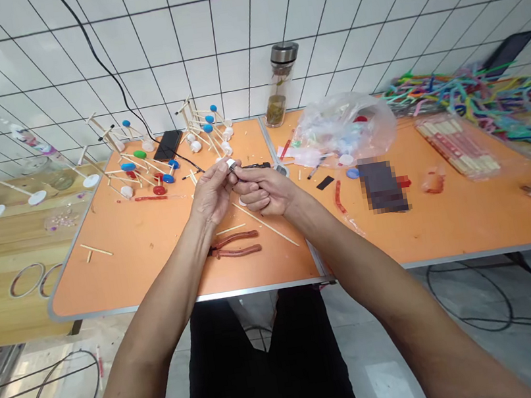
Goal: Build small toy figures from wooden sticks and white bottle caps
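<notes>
My left hand point(215, 193) pinches a small white bottle cap point(231, 163) between thumb and fingertips above the orange table. My right hand point(267, 189) meets it there, its fingers curled and thumb and forefinger pressed together beside the cap; what they grip is hidden. Just below the hands lie red-handled pliers point(241, 251), a long thin wooden stick point(269, 226) and a shorter stick point(231, 229). Behind my left hand stand models of sticks and caps, one with a blue cap point(168, 178) and a red cap point(159, 190).
Along the back stand a glass tea bottle point(281, 87), a phone point(168, 146) and a clear plastic bag point(344, 127). To the right are a pack of chopsticks point(457, 147), colourful twisted strips point(460, 97) and a blurred-out dark item point(383, 186). A black cable point(100, 61) hangs down the tiled wall.
</notes>
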`<state>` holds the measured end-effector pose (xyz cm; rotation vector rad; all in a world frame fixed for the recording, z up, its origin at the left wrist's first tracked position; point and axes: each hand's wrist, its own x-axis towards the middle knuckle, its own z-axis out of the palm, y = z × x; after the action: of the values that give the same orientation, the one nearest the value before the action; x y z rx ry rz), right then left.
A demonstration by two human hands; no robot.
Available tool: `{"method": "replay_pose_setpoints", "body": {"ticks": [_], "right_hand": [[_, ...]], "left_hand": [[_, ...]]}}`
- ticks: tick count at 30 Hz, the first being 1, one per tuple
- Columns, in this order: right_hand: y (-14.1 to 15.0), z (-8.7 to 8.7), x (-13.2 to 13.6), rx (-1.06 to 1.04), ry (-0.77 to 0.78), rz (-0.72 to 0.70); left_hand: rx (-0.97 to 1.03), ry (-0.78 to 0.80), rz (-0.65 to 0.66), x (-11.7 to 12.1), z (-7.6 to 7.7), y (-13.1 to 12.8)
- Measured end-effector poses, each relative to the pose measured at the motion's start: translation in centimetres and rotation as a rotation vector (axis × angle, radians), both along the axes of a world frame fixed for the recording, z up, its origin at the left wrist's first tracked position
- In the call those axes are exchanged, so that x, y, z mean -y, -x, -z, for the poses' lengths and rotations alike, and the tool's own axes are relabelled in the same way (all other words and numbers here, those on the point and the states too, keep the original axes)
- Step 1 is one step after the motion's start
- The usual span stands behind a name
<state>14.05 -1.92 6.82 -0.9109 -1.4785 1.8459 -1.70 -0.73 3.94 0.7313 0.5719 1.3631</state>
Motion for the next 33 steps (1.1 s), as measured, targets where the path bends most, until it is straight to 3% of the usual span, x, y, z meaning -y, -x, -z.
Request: {"method": "replay_pose_setpoints", "body": {"ticks": [5,8,9,12,14,16,18,21,23,26,28,30,31,33], "right_hand": [[1.3,1.7,1.1,0.580,-0.553,0.438],[1.6,2.1,1.4,0.779,-0.757,0.498],[1.6,2.1,1.2,0.731,-0.757,0.482],[1.5,1.7,0.5,0.370,-0.483,0.329],[1.5,1.7,0.1,0.263,-0.393,0.301],[1.6,1.9,0.1,0.338,-0.543,0.391],[1.8,2.2,0.5,0.549,-0.736,0.472],[2.0,2.4,1.1,0.848,-0.805,0.457],[2.2,2.2,1.3,0.876,-0.791,0.458],[2.2,1.6,1.1,0.577,-0.655,0.462],[1.8,0.9,0.9,0.249,-0.374,0.352],[1.2,0.1,0.7,-0.038,-0.032,0.118],[1.0,-0.3,0.7,-0.132,0.080,0.010],[0.7,-0.6,0.6,-0.217,0.170,-0.065]], "left_hand": [[-0.016,0.111,-0.110,-0.2,0.3,-0.3],[-0.050,0.108,-0.144,-0.1,0.4,-0.6],[-0.056,0.107,-0.145,0.0,0.3,-0.6],[-0.048,0.097,-0.121,0.2,-0.2,-0.6],[-0.033,0.102,-0.093,0.4,-0.6,-0.5],[-0.013,0.140,-0.081,0.4,-0.9,-0.4],[0.011,0.184,-0.092,0.3,-0.9,-0.4],[0.033,0.194,-0.120,0.0,-0.5,-0.4],[0.026,0.176,-0.124,-0.2,-0.2,-0.5],[-0.001,0.156,-0.106,-0.2,0.1,-0.4],[-0.007,0.137,-0.075,0.0,0.0,-0.4],[0.003,0.115,-0.039,0.2,-0.1,-0.3],[0.011,0.105,-0.025,0.3,-0.2,-0.3],[0.015,0.085,-0.013,0.3,-0.3,-0.2]]}}
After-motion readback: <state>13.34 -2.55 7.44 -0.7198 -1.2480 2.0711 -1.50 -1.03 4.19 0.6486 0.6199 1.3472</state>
